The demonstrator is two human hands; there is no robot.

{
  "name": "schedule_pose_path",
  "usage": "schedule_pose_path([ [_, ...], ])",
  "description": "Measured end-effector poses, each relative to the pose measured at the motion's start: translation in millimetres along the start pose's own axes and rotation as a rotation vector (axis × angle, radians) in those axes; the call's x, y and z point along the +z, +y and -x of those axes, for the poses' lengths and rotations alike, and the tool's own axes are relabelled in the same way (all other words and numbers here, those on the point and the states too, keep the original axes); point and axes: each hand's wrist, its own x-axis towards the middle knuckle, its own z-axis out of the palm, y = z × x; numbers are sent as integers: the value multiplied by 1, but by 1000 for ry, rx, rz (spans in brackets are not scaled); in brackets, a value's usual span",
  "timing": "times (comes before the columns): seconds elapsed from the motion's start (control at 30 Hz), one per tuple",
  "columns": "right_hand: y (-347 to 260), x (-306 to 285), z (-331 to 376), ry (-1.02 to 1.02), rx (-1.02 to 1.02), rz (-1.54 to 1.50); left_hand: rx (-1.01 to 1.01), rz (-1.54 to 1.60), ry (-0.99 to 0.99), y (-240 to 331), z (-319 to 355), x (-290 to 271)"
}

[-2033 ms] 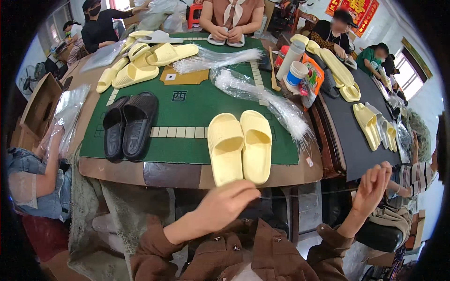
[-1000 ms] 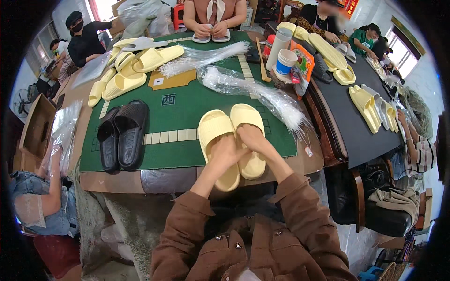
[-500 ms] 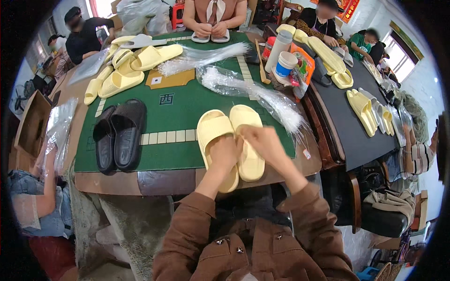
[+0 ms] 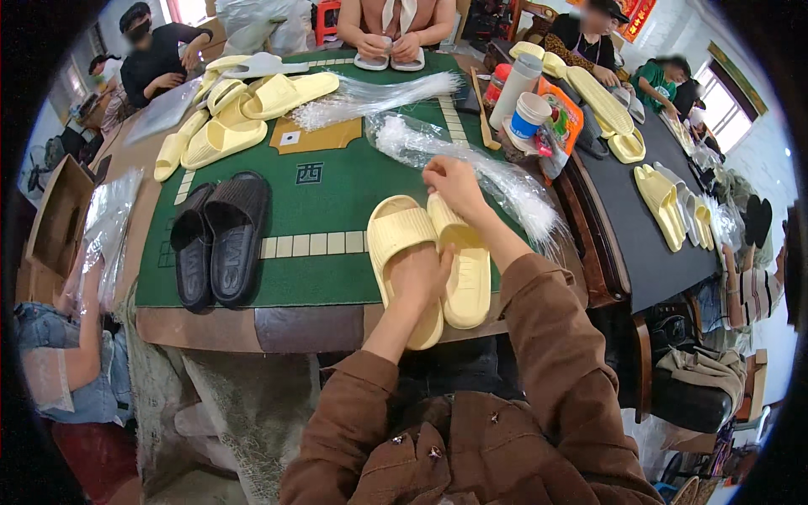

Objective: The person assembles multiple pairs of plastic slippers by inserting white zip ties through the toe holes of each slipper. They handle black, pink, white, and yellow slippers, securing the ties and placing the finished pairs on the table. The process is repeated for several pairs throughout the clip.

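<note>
Two pale yellow slide sandals lie side by side at the near edge of the green table (image 4: 320,194). My left hand (image 4: 418,278) rests on the heel of the left yellow sandal (image 4: 399,231), fingers curled around it. My right hand (image 4: 453,183) reaches past the toe of the right yellow sandal (image 4: 468,273) and touches a pile of clear plastic bags (image 4: 497,172) lying just behind the pair. Both arms wear brown sleeves.
A black pair of sandals (image 4: 219,240) lies at the left. More yellow sandals (image 4: 244,109) are stacked at the far left and on the dark side table (image 4: 656,236) to the right. Cups and a bottle (image 4: 522,101) stand at the right. Other people sit around.
My hands came up from my lap onto the yellow pair. Since then my right hand has moved forward off the sandal to the plastic bags; my left hand stays on the left sandal.
</note>
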Motion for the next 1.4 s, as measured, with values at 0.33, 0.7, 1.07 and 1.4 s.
schedule_pose_path([
  [0.33,-30,16,1,-237,-96,441,94,-38,72,-2,-1,-1],
  [0.7,3,7,-6,-13,21,279,113,200,-79,0,16,-17],
  [1.07,-3,-8,10,152,-23,-291,546,-7,322,-10,34,-37],
  [1.4,-10,-2,36,-20,-12,-583,300,353,389,-16,-57,-61],
])
